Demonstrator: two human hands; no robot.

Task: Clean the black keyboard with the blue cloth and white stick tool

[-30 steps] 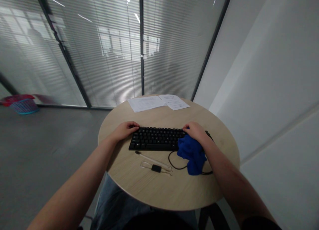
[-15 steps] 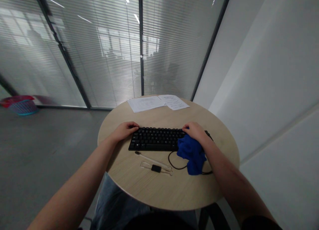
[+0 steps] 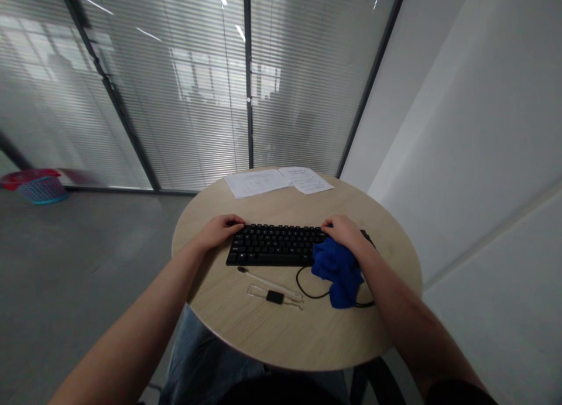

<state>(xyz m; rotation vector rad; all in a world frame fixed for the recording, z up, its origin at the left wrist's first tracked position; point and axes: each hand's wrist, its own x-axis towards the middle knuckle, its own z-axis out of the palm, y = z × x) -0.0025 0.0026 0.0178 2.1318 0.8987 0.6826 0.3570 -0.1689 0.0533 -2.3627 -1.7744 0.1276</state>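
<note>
A black keyboard [image 3: 276, 245] lies flat across the middle of the round table. My left hand [image 3: 218, 229] grips its far left corner, thumb and fingers closed at the edge. At the keyboard's right part is my right hand [image 3: 345, 230], fingers curled, with a crumpled blue cloth [image 3: 337, 273] hanging from under the palm. The cloth and forearm hide the keyboard's right end. Nearer to me lie a thin white brush [image 3: 270, 281] with a dark tip and a black binder clip [image 3: 275, 297] with wire handles.
Two printed sheets, a left sheet [image 3: 257, 182] and a right sheet [image 3: 307, 180], rest at the far side of the table [image 3: 263, 329]. A black cable [image 3: 307, 292] loops beside the cloth. On the floor at left stands a basket [image 3: 43, 188]; a wall rises on the right.
</note>
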